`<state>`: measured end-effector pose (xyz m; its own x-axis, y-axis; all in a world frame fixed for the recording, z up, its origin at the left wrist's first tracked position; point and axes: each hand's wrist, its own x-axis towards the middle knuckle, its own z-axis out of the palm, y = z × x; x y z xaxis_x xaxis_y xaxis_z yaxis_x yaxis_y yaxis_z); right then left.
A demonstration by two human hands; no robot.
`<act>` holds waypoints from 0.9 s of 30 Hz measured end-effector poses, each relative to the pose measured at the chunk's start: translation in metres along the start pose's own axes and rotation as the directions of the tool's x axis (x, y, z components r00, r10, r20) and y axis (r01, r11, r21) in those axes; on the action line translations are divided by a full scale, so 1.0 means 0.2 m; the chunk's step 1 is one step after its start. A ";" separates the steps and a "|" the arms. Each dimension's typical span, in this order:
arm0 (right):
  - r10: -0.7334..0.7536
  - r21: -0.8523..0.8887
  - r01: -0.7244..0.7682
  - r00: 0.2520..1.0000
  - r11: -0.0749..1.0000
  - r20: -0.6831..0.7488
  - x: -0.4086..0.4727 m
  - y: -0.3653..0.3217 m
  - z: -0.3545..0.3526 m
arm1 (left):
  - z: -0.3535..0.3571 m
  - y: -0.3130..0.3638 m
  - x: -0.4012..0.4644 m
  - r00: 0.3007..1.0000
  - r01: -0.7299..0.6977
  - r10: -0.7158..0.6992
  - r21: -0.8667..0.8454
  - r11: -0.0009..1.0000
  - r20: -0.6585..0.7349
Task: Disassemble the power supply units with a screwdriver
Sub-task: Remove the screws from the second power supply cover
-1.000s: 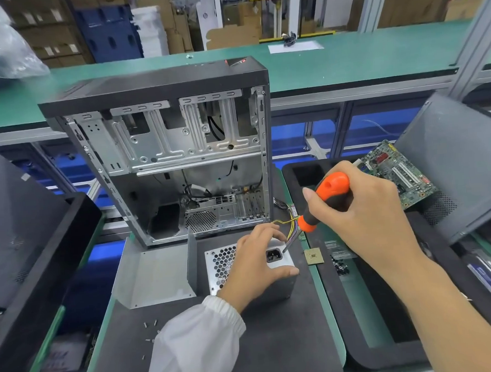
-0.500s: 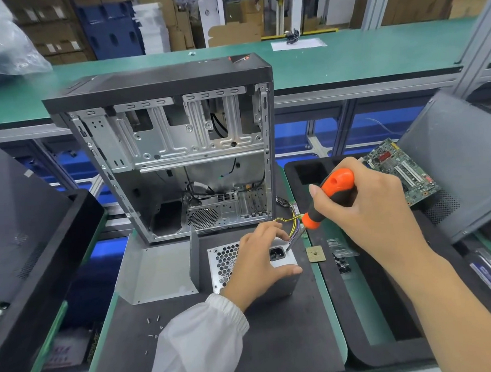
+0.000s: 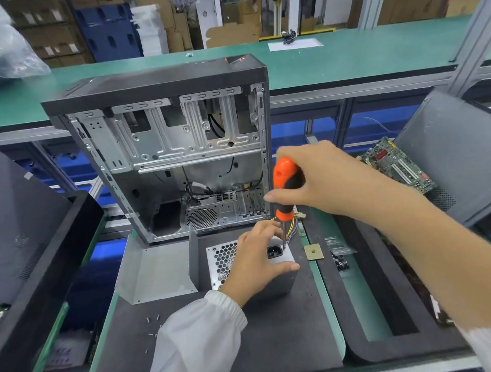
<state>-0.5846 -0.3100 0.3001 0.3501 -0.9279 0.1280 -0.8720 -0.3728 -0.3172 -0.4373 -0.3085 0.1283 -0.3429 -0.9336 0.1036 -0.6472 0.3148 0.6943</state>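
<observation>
A grey power supply unit with a honeycomb grille and a black mains socket stands on the black mat. My left hand grips its top, thumb over the near right edge. My right hand holds the orange-and-black screwdriver almost upright, its tip down at the unit's top right corner beside the socket. Yellow and other coloured wires leave the unit behind the screwdriver shaft.
An open computer case stands upright behind the unit. A bent grey metal cover lies left of it. Several loose screws lie on the mat. A CPU chip, a black tray and a motherboard are right.
My right hand swung the screwdriver from a slant to nearly upright and moved left, closer over the unit. My left hand kept its hold on the unit.
</observation>
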 end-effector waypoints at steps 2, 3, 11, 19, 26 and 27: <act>-0.084 0.023 0.082 0.988 0.996 0.129 0.05 -0.03 -0.03 | -0.01 0.00 0.00 1.000 0.009 -0.008 -0.023 1.000 0.012; -0.105 0.035 0.101 0.977 0.994 0.187 0.07 -0.03 -0.05 | -0.02 0.00 0.00 1.000 0.005 -0.005 -0.039 0.999 0.019; -0.093 0.090 0.056 0.873 0.994 0.479 0.22 -0.04 -0.16 | -0.09 -0.01 0.00 0.993 -0.004 0.027 -0.197 0.980 0.112; -0.131 -0.134 0.234 0.840 0.963 0.526 0.25 -0.08 -0.17 | -0.15 0.02 0.04 0.992 -0.079 0.115 -0.473 0.878 0.049; -0.061 -0.180 0.149 0.906 0.972 0.419 0.21 -0.08 -0.16 | -0.07 0.02 0.08 0.993 -0.069 0.003 -0.567 0.821 -0.117; -0.014 -0.293 0.118 0.942 0.949 0.337 0.21 -0.08 -0.15 | -0.06 0.02 0.09 0.992 -0.077 0.008 -0.560 0.825 -0.124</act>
<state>-0.5660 -0.3428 0.3379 0.4566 -0.8688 -0.1916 -0.8861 -0.4634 -0.0104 -0.4380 -0.3263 0.1426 -0.2606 -0.9452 0.1968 -0.1265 0.2355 0.9636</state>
